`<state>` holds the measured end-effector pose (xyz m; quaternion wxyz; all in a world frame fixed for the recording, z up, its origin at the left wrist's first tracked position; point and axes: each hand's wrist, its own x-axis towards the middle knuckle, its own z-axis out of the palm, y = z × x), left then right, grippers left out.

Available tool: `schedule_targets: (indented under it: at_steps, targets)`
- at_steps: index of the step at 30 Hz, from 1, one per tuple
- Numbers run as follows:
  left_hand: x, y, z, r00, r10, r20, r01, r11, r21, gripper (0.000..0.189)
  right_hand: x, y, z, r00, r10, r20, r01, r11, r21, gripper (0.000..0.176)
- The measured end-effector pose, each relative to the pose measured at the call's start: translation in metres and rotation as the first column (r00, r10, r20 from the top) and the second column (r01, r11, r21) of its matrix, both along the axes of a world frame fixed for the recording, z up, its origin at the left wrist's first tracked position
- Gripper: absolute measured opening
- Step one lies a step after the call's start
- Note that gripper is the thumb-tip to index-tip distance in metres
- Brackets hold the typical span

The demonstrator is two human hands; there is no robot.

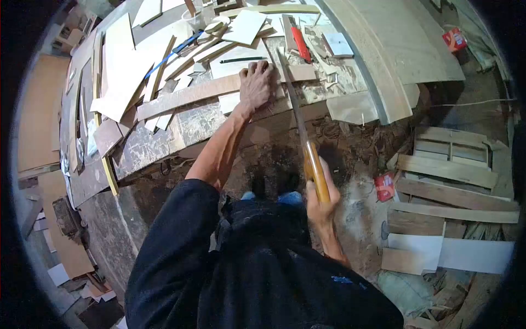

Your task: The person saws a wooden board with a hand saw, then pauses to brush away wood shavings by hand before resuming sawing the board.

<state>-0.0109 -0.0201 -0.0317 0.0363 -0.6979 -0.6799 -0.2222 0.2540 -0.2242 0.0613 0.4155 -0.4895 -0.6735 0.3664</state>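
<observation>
A long, thin wooden strip lies across the cluttered workbench near its front edge. My left hand bears down on it, fingers curled over the wood. My right hand is closed around the yellowish handle of a handsaw, low in front of the bench. From there the narrow blade runs up and away, crossing the strip just right of my left hand. A dark pencil rests on a pale board beyond my left knuckles. Past the blade tip lies a red-handled tool.
White board offcuts and a blue rod-like tool crowd the bench's left side. A long dark strip runs along its right part. Stacked planks and a red packet sit on the floor at right.
</observation>
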Motion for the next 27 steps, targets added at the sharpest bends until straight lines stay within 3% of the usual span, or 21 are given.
schedule_targets:
  at_steps: [3,5,8,9,11,14,17,20,21,23,25,27]
  targets:
    - [-0.003,0.002,-0.009,0.999,0.01,-0.052,-0.009,1.0,0.014,0.06,-0.037,0.063,-0.004,0.998,0.001,-0.07,-0.001,1.0,-0.009,0.056]
    - [-0.005,0.006,-0.006,0.999,0.018,-0.034,-0.017,1.0,0.014,0.058,-0.033,0.06,-0.006,0.996,0.005,-0.084,-0.013,0.995,-0.097,0.056]
    - [0.003,0.003,-0.002,1.0,0.018,0.018,-0.017,1.0,-0.007,0.055,-0.009,0.014,0.002,1.0,0.011,-0.029,-0.01,0.998,0.06,0.054]
    - [0.004,0.001,0.0,0.999,0.019,0.034,-0.019,1.0,-0.015,0.054,0.004,-0.005,0.004,1.0,-0.008,0.003,0.008,0.998,-0.059,0.054]
    - [-0.003,-0.002,0.0,1.0,0.004,-0.023,-0.003,0.999,0.033,0.053,0.012,-0.016,0.004,1.0,-0.009,-0.001,0.009,0.999,-0.037,0.054]
    - [0.003,-0.005,0.01,1.0,-0.011,-0.004,0.011,1.0,0.017,0.054,-0.023,0.038,0.002,0.999,-0.01,-0.054,0.009,1.0,-0.026,0.054]
    - [-0.001,0.001,-0.008,1.0,0.002,-0.03,0.002,0.991,0.131,0.052,-0.037,0.066,-0.018,0.999,0.027,-0.022,-0.024,0.991,0.129,0.054]
    - [0.002,-0.001,0.001,1.0,0.007,-0.024,-0.005,0.997,0.071,0.049,-0.01,0.02,-0.003,0.996,0.034,-0.077,-0.037,0.999,-0.033,0.053]
    - [0.003,-0.002,0.003,1.0,0.006,-0.011,-0.005,0.998,0.063,0.048,0.001,0.005,0.0,0.998,0.055,0.011,-0.055,0.997,0.045,0.052]
    - [0.0,-0.002,-0.001,0.999,-0.004,-0.034,0.007,0.996,0.094,0.048,0.008,-0.004,0.003,0.998,0.05,0.038,-0.051,0.999,0.001,0.052]
    - [0.003,-0.003,0.004,0.999,0.005,-0.043,-0.001,0.995,0.101,0.05,-0.02,0.032,0.01,0.993,-0.02,-0.112,0.001,0.986,-0.166,0.055]
    - [-0.002,0.001,-0.006,0.998,0.012,-0.067,-0.006,0.996,0.09,0.053,-0.032,0.054,-0.009,0.997,-0.025,-0.079,0.024,1.0,-0.017,0.055]
